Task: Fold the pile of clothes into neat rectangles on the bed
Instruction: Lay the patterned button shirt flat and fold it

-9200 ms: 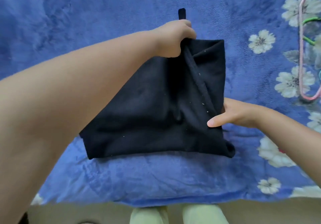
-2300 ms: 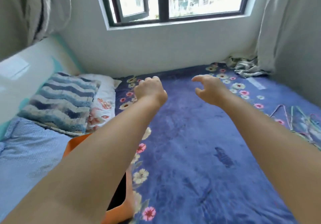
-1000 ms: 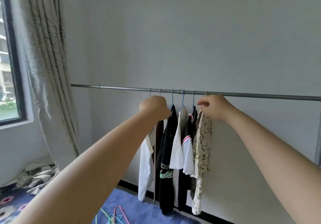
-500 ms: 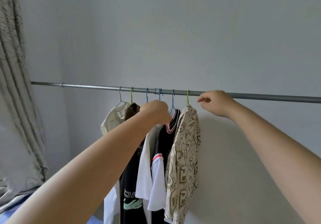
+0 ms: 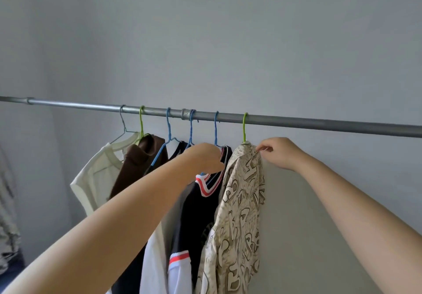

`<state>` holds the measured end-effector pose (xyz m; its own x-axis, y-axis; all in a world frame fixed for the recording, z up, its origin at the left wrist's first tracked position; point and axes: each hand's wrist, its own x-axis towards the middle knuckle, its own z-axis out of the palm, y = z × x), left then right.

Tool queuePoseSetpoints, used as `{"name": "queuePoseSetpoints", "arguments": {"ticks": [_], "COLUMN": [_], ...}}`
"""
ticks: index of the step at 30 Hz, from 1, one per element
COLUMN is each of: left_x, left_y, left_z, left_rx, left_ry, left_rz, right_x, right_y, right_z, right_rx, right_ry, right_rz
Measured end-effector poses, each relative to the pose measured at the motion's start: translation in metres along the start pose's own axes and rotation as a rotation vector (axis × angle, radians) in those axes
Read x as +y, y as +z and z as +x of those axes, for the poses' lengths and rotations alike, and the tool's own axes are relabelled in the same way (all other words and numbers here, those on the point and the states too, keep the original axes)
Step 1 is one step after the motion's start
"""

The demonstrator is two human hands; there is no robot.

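Your right hand [image 5: 279,153] pinched the shoulder of the patterned shirt [image 5: 239,220] hanging last on the rail [image 5: 319,123]; your left hand [image 5: 205,158] curled at its collar, grip unclear. Tugged sideways, its green hanger [image 5: 244,127] could snag the fabric.

Both arms reach up toward a grey metal rail [image 5: 296,121] hung with shirts. The right hand [image 5: 279,153] pinches the shoulder of a beige letter-print shirt [image 5: 239,213] on a green hanger [image 5: 244,127]. Just beside it, the left hand [image 5: 205,158] curls at the striped collar of a dark shirt [image 5: 198,207].
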<state>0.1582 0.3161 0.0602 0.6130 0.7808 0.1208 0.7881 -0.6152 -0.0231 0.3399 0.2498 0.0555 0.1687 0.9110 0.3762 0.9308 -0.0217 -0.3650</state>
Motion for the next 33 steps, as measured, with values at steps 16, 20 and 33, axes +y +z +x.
{"name": "queuePoseSetpoints", "arguments": {"ticks": [16,20,33], "left_x": [0.011,0.01,-0.013], "left_y": [0.057,0.06,0.046], "left_z": [0.085,0.088,0.019], "left_rx": [-0.091,-0.061,0.285], "left_ry": [-0.041,-0.143,-0.385], "left_rz": [-0.247,-0.275,-0.5], "right_x": [0.079,0.094,0.047], "right_y": [0.053,0.058,0.074], "right_z": [0.124,0.14,0.117], "right_rx": [-0.192,-0.238,0.201], "right_ry": [-0.286,-0.443,-0.884], "right_rz": [0.006,-0.063,0.184]}}
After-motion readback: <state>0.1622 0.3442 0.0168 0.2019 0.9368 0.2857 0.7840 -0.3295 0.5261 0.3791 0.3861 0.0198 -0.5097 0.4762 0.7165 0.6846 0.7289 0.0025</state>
